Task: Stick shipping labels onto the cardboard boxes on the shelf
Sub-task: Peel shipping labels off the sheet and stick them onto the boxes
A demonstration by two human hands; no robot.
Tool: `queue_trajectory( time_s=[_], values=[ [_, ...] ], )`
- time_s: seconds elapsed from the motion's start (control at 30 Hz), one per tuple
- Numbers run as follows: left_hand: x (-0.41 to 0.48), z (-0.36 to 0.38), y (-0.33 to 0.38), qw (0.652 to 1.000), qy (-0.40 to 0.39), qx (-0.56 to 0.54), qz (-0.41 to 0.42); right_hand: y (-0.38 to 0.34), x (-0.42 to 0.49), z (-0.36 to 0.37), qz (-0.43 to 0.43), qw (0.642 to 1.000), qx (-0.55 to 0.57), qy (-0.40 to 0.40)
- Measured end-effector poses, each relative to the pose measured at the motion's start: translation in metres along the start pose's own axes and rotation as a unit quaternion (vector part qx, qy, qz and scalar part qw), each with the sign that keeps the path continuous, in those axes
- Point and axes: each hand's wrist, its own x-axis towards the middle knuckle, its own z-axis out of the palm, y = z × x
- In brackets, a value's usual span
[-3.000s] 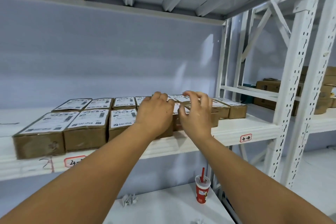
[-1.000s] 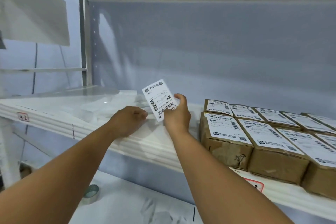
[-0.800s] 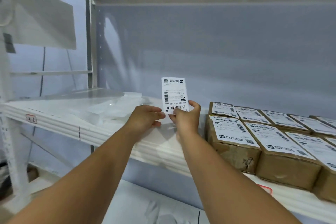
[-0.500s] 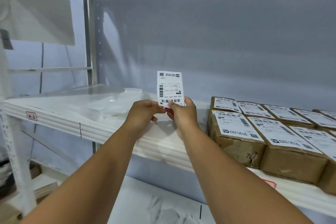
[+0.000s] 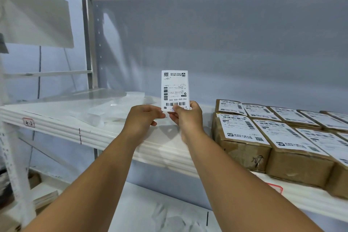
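My hands meet in front of me, above the front part of the long white metal shelf. My right hand pinches the bottom edge of a white rectangular shipping label printed with black barcodes, with the thumb on the printed face and the other fingers curled behind it. My left hand closes its thumb and forefinger on the lower left corner of the same shipping label. The label stands upright between my hands, clear of the shelf, its printed side towards me and its text upside down, with the grey back panel of the rack behind it. To my right, well apart from the label, brown cardboard boxes sit on the shelf in two rows, packed side by side and touching. Each one I can see carries a white printed sticker flat on its top. The nearest box has a dark scribble on its front face. On the left part of the shelf lie clear plastic sheets, loosely overlapped. A small red-bordered tag is stuck on the shelf's front edge at the far left, and another red-edged tag sits on the edge below the boxes. Beneath my forearms a lower white shelf board holds some crumpled pale scraps, too blurred to tell what they are.
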Motion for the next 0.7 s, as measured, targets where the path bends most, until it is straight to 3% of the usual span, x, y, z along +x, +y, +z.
queue_trajectory(
  time_s=[0.3,0.4,0.5,0.6,0.7],
  values=[
    [0.0,0.0,0.0,1.0,0.014,0.01,0.009,-0.001,-0.003,0.001,-0.001,1.0,0.005,-0.016],
    [-0.001,0.0,0.0,1.0,0.02,0.008,0.018,0.002,-0.005,0.003,-0.037,0.992,-0.12,-0.016],
    [-0.002,0.0,0.001,0.999,0.022,0.004,0.025,0.0,-0.009,0.004,-0.116,0.956,-0.268,-0.007],
    [-0.001,0.0,0.0,0.999,0.026,0.015,0.036,-0.001,-0.013,0.005,-0.151,0.934,-0.321,-0.033],
    [0.0,0.0,-0.002,0.998,0.023,0.029,0.041,0.001,-0.016,0.007,-0.137,0.936,-0.314,-0.077]
  ],
)
